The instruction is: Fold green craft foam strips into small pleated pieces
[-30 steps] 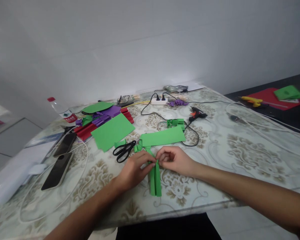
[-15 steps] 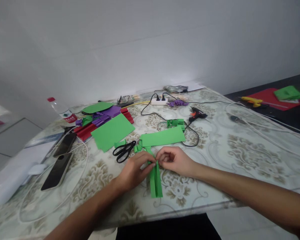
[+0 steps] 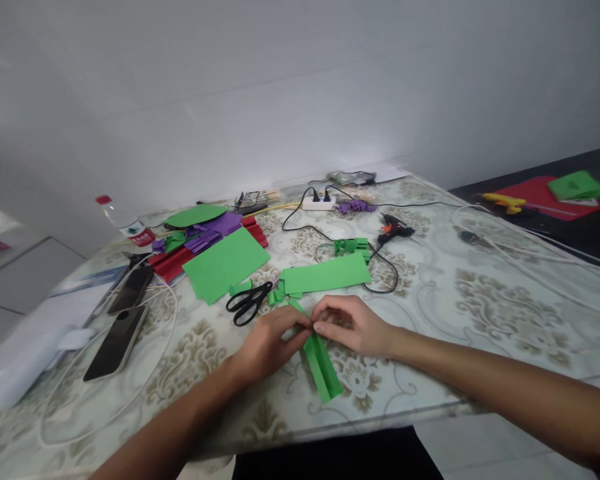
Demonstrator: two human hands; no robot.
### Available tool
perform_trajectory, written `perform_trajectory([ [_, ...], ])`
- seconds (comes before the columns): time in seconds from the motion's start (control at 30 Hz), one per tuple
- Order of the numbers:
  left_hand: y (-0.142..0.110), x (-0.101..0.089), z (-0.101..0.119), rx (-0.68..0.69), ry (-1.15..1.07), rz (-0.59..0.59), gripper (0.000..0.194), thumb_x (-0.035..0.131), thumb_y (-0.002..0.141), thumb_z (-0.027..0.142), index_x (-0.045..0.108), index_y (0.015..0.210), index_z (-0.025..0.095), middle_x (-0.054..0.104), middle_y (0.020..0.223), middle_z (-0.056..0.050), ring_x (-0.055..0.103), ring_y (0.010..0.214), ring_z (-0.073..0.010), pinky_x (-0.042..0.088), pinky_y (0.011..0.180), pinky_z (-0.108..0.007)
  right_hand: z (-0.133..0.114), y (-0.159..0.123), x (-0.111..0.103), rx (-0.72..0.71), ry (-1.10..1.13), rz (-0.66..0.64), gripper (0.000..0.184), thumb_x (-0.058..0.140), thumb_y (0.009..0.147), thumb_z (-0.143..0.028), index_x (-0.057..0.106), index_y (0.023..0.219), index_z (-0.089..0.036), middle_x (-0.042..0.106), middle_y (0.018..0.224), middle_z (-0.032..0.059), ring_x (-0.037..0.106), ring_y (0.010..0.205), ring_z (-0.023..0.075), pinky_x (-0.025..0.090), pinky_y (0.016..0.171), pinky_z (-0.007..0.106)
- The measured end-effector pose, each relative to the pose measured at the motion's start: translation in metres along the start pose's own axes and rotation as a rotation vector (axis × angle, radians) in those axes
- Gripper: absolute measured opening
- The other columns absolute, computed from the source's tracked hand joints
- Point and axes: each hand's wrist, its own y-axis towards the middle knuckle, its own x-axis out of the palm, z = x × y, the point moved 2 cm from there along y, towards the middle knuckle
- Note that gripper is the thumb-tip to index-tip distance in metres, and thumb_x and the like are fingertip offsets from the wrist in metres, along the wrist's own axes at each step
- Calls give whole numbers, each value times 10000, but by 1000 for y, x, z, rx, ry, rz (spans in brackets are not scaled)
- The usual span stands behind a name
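Observation:
Between my fingertips is a folded green paper strip (image 3: 323,370), pinched near its middle. Its near end, creased lengthwise into a channel, points down and to the right toward the table edge. My left hand (image 3: 273,337) is closed on the strip from the left. From the right, my right hand (image 3: 353,323) pinches the same spot, its fingertips touching those of the left. Just beyond the hands lies a flat green paper rectangle (image 3: 327,272), with small green scraps (image 3: 277,295) at its left end. Black-handled scissors (image 3: 247,304) rest left of these scraps.
A larger green sheet (image 3: 225,263) lies by red and purple folded paper (image 3: 207,233). Farther back are a power strip (image 3: 319,203) and a black glue gun (image 3: 395,229) with its cord. Phones (image 3: 115,343), cables and a bottle (image 3: 130,223) are at left; a yellow glue gun (image 3: 505,201) is at right.
The near end of the green strip has swung to the right and its channel shows wider. Both hands stay at nearly the same place, still pinching it.

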Motion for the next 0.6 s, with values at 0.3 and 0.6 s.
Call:
perform_trajectory([
  [0.3, 1, 0, 1, -7, 14, 28, 39, 641, 922, 172, 672, 946, 173, 706, 851, -32, 655, 786, -140, 494, 734, -241, 1, 1, -2, 2, -109, 31, 183, 619, 899, -304, 679, 917, -132, 696, 856, 77, 610, 728, 164, 487, 673, 269],
  [0.6, 0, -1, 1, -16, 22, 40, 21, 654, 911, 168, 664, 929, 174, 700, 835, -24, 649, 766, -132, 483, 715, -231, 0, 0, -2, 4, -48, -43, 328, 766, 800, -398, 635, 982, -158, 661, 888, 47, 615, 744, 155, 508, 680, 265],
])
